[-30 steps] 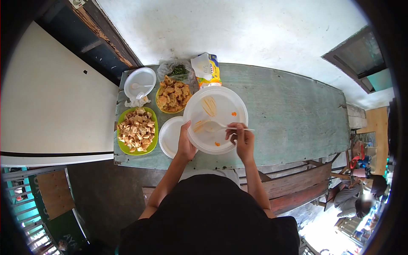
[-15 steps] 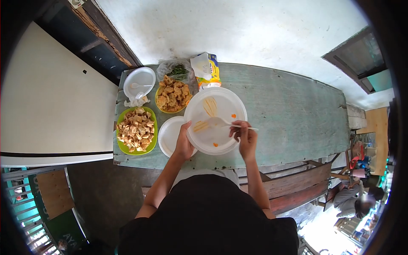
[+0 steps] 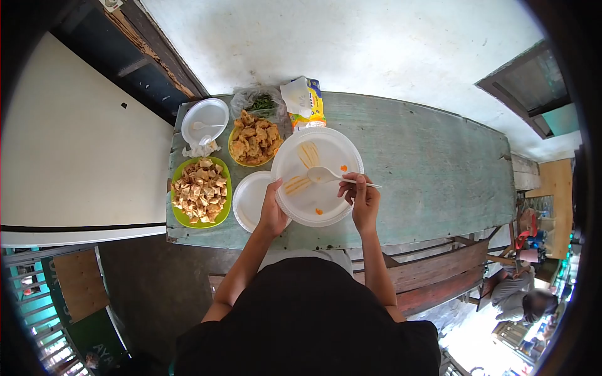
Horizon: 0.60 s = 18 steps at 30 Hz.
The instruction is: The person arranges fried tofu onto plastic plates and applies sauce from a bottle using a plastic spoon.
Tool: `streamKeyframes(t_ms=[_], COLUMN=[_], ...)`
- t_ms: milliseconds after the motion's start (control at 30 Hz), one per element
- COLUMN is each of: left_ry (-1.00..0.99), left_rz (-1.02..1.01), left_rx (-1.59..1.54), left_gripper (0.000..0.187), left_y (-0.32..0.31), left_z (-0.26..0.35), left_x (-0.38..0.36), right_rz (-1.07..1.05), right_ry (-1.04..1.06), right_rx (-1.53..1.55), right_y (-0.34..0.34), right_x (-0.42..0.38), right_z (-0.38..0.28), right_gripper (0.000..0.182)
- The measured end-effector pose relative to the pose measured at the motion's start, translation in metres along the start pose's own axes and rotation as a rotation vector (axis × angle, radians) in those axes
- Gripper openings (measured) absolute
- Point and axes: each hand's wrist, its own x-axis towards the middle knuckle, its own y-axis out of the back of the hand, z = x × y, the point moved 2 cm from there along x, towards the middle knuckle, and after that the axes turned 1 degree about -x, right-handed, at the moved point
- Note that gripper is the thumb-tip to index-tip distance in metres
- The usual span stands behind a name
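Note:
My left hand (image 3: 273, 210) grips the left rim of a white plate (image 3: 332, 147), held over the near edge of the table. Pinched in my right hand (image 3: 362, 199) is a white plastic spoon (image 3: 321, 175), its bowl over the plate's middle. Light brown sauce streaks (image 3: 308, 154) cross the plate, and small orange bits (image 3: 318, 212) lie near its rim. A second white plate (image 3: 246, 202) rests on the table, partly hidden beneath the held one.
Left on the table (image 3: 433, 169) are a green plate of cut pieces (image 3: 200, 191), a plate of fried food (image 3: 254, 141), a white bowl (image 3: 205, 119), a bag of greens (image 3: 260, 103) and a yellow tissue pack (image 3: 307, 106). A bench (image 3: 433, 276) runs alongside; a person (image 3: 517, 297) sits beyond.
The spoon's bowl has shifted slightly up over the plate and shows more clearly. Both hands keep their holds. The person at the far right has moved slightly.

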Motion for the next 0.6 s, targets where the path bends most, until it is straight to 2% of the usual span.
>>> streamKeyframes(t_ms=[67, 233, 300, 400, 567, 600], left_ry=[0.003, -0.010, -0.027, -0.020, -0.015, -0.019], left_rz=[0.000, -0.008, -0.006, -0.017, -0.023, -0.015], left_rx=[-0.005, 0.006, 0.010, 0.001, -0.020, -0.012], left_gripper=[0.052, 0.052, 0.052, 0.052, 0.051, 0.051], left_y=[-0.001, -0.006, -0.008, 0.000, 0.001, 0.000], left_z=[-0.002, -0.003, 0.000, 0.001, -0.001, -0.002], left_x=[0.001, 0.000, -0.002, -0.001, 0.001, 0.002], right_rz=[0.013, -0.166, -0.151, -0.005, -0.058, -0.123], right_ry=[0.001, -0.025, -0.016, 0.019, 0.005, -0.019], right_rx=[0.001, 0.013, 0.010, -0.001, 0.011, 0.015], right_y=[-0.001, -0.023, -0.016, 0.003, -0.010, -0.018], right_x=[-0.002, -0.011, -0.006, 0.004, -0.003, -0.007], right_z=[-0.001, -0.004, 0.003, 0.003, -0.003, -0.003], right_gripper=[0.038, 0.038, 0.038, 0.039, 0.039, 0.039])
